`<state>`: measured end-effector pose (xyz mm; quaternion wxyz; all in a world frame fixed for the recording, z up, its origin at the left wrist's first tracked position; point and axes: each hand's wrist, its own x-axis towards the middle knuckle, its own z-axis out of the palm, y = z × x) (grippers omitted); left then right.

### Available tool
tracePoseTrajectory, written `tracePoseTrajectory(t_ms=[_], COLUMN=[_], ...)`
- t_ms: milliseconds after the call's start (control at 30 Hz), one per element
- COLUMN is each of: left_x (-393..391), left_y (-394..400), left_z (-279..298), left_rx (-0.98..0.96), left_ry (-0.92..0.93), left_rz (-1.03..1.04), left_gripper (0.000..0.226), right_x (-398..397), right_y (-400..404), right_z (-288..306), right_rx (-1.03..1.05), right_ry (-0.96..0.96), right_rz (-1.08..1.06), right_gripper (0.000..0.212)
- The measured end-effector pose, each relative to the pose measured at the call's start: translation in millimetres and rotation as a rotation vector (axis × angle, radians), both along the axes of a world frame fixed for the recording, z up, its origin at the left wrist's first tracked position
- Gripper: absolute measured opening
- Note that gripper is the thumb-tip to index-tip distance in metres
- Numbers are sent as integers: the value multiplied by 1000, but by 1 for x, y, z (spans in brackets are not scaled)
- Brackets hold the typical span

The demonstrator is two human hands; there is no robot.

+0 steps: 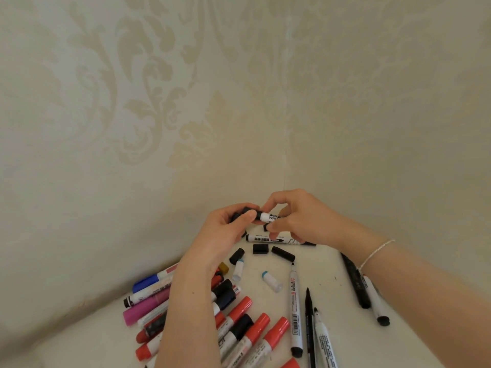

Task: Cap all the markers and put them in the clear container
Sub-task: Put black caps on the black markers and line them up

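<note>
Wallpaper [159, 102] with a pale leaf pattern fills everything beyond the hands, meeting in a corner just behind them. Below and toward the person lies the white worktop [332, 264], carrying the whole job. Under the left forearm and nearer the person than the left hand [225, 229] sits the biggest heap: capped markers [247, 333] with red, black, blue and pink caps. On the near side of the right hand [300, 216], several uncapped markers [295, 309] lie with bare tips, so a good share of the capping looks undone. Just below both hands rests another white marker [268, 238], and nearer still three loose black caps [260, 249] and two small clear caps with blue ends [271, 281]. Between the hands is the whiteboard marker [269, 217]: right fingers and thumb pinch its white barrel, while the left thumb and fingers curl round a black cap [243, 212] at its end, apparently being pushed on; whether it is fully seated cannot be told. No clear container shows anywhere in view, so nothing can be seen stored; judging from the scatter, the task is in its middle, with capping partly done and the putting away wholly ahead.
</note>
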<state>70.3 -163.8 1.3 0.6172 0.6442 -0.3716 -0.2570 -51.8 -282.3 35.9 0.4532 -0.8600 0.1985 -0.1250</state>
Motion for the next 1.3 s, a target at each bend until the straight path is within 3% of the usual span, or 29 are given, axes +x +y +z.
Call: tracePoseTrajectory(t_ms=[167, 267, 367, 467, 633, 733, 867, 967, 1133, 1300], left_x=[-3, -2, 1, 1, 1, -4, -9, -15, -22, 5], left_y=[-12, -12, -9, -6, -4, -11, -19, -25, -32, -9], left_z=[-3, -3, -3, -7, -7, -11, -12, -12, -8, 0], left_rx=[117, 117, 160, 196, 189, 162, 52, 5, -73, -173], left_ry=[-98, -82, -43, 57, 62, 118, 288, 323, 355, 247], left_rz=[7, -8, 17, 62, 6, -9, 80, 174, 280, 517], left_gripper=[17, 17, 36, 59, 19, 24, 10, 12, 15, 11], right_x=[2, 3, 4, 8, 6, 6, 11, 17, 28, 12], right_y=[4, 5, 9, 8, 1, 5, 6, 3, 2, -4], right_z=[-13, -16, -19, -22, -24, -23, -22, -23, -13, 0], right_rx=[76, 18, 28, 123, 321, 272, 192, 152, 272, 430], right_ry=[1, -1, 6, 21, 24, 38, 32, 63, 98, 212], right_rz=[-3, 18, 81, 34, -38, 6, 11, -34, -66, 114], right_gripper=[11, 17, 35, 37, 42, 36, 34, 32, 24, 22])
